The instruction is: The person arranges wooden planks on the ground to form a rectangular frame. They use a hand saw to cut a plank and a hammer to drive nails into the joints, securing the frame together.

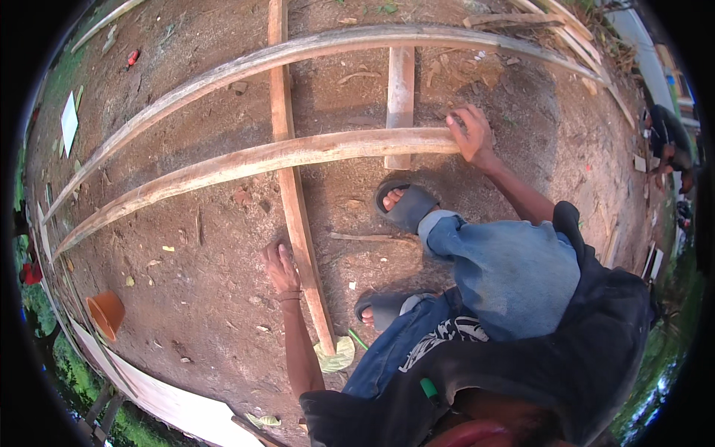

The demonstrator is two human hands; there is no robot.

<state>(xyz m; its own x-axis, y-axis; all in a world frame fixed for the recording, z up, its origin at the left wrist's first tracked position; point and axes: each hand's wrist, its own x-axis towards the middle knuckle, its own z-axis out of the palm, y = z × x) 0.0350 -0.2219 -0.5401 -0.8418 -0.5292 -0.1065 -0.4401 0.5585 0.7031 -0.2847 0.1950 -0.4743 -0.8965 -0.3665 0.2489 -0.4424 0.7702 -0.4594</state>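
A pale near beam (328,147) is lying across the bare ground, its right end reaching the person's right hand (474,135). That hand is grasping the beam's end, fingers curling over the wood. The left hand (281,270) is hovering or resting on the person's side of the near beam with its fingers loosely spread and grasping nothing; whether it is touching the ground cannot be told. Just beside it, a long plank (298,231) is running crosswise beneath the near beam, its closest end lying over a leaf (339,361). A short board (401,82) is also passing under the near beam, close to its held end. A far beam (335,43) is stretching beyond the near beam, well apart at the right and drawing closer at the left. Two dark sandals are standing on the person's side of the near beam. An orange pot (108,314) is tilting below the near beam's left end.
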